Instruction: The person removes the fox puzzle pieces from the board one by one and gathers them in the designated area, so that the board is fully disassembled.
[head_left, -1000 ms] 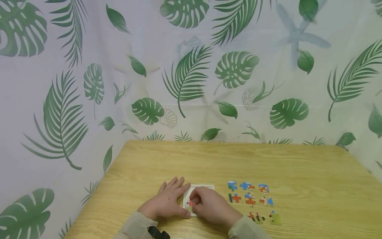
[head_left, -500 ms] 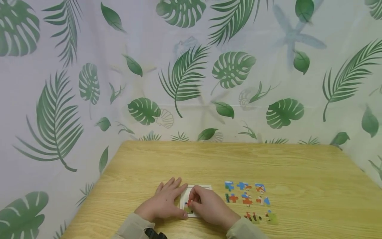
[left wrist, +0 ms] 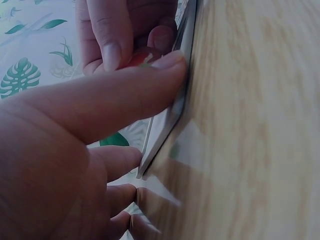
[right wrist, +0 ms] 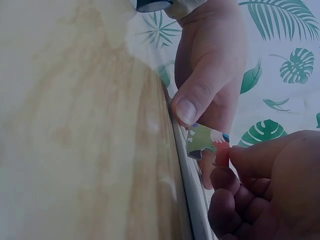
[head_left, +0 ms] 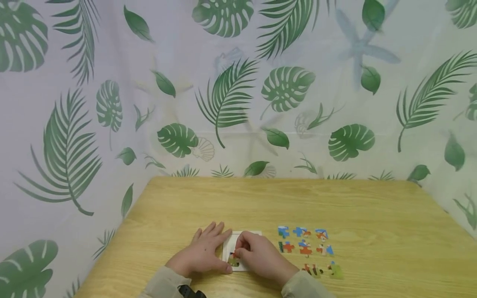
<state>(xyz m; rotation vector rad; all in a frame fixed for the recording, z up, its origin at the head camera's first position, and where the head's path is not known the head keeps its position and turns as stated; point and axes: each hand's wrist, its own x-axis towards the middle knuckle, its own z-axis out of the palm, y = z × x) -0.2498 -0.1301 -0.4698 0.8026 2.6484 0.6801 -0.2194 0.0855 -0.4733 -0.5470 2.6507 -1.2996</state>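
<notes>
A shallow white puzzle tray (head_left: 253, 232) lies on the table between both hands. My left hand (head_left: 205, 250) rests at its left side with fingers spread, the thumb along the near edge; in the left wrist view that thumb (left wrist: 125, 90) lies straight over the rim. Above the tray's near left corner, my right hand (head_left: 258, 257) pinches a jigsaw piece (head_left: 233, 260) between thumb and fingers. The right wrist view shows this piece (right wrist: 202, 137) tilted, green with red and white parts, close to the left thumb. Whether it touches the tray floor I cannot tell.
Several loose jigsaw pieces lie in rows to the right, among them a blue one (head_left: 283, 231), a red one (head_left: 305, 248) and a green one (head_left: 336, 270). A leaf-patterned curtain (head_left: 238, 99) stands behind the wooden table (head_left: 186, 203).
The pinched piece has turned slightly at the tray's near left corner, showing more of its green face. My left hand stays in place on the tray. The head view has shifted slightly.
</notes>
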